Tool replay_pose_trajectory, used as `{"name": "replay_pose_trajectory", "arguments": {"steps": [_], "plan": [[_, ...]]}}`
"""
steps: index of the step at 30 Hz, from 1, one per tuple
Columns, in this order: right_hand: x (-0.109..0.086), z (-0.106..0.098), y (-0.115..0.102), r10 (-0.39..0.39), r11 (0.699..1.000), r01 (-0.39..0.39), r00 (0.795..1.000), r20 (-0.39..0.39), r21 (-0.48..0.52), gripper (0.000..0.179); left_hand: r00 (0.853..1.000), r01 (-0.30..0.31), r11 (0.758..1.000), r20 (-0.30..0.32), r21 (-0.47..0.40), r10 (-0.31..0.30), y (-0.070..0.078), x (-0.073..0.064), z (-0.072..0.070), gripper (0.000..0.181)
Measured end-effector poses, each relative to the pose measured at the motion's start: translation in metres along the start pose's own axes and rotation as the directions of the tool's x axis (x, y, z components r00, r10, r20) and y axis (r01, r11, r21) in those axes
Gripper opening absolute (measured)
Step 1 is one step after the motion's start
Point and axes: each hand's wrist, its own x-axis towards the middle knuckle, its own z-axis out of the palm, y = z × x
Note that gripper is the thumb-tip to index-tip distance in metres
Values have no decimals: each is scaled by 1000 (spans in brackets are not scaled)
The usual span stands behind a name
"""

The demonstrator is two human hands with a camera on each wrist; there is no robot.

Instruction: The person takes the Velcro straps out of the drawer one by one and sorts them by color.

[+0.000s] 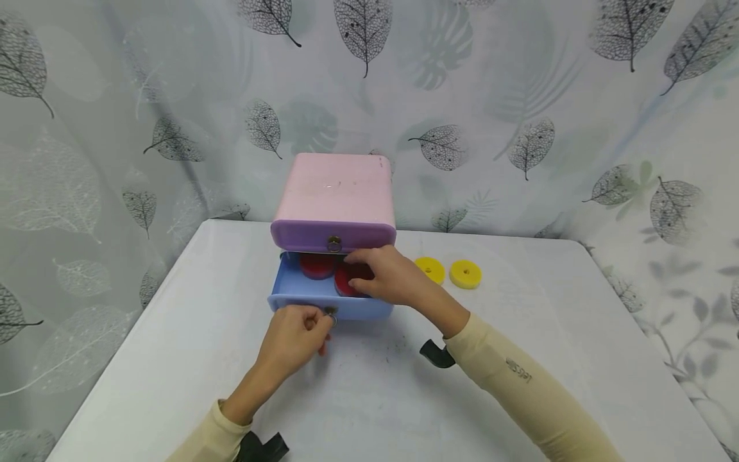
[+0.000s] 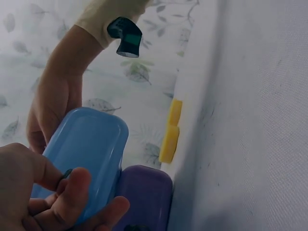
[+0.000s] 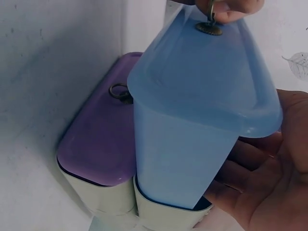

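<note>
A blue drawer (image 1: 300, 298) stands pulled out below a purple drawer front (image 1: 300, 236) in a pink-topped chest (image 1: 340, 186). My left hand (image 1: 294, 337) pinches the small ring pull (image 3: 211, 12) on the blue drawer's front. Reaching in from the right, my right hand (image 1: 392, 276) has its thumb and fingers around a red disc (image 1: 342, 282) inside the drawer. A second red disc (image 1: 316, 266) lies farther back on the left. In the right wrist view, the drawer wall hides the right fingertips (image 3: 240, 159) in part.
Two yellow discs (image 1: 465, 274) with small centre holes lie on the white table (image 1: 519, 333), right of the chest. In the right wrist view another purple drawer front (image 3: 101, 130) with a ring pull sits beside the blue one. A leaf-patterned wall covering (image 1: 491, 96) hangs behind.
</note>
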Motion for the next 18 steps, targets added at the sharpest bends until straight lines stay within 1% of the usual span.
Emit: {"name": "replay_pose_trajectory", "arguments": {"steps": [2, 9, 14, 18], "plan": [[1, 2, 1, 2, 1000, -2, 1000, 23, -20, 41, 1000, 2, 1000, 5, 6, -2, 1, -1, -1, 32], [1, 3, 5, -38, 997, 43, 995, 93, -60, 50, 1000, 1, 1000, 11, 14, -1, 4, -4, 0, 32], [3, 3, 6, -50, 996, 61, 987, 150, -69, 50, 1000, 0, 1000, 10, 14, 0, 5, -6, 0, 32], [3, 3, 8, -43, 991, 68, 979, 199, -117, 50, 1000, -6, 999, 3, 38, 6, 4, -9, 1, 33]]}}
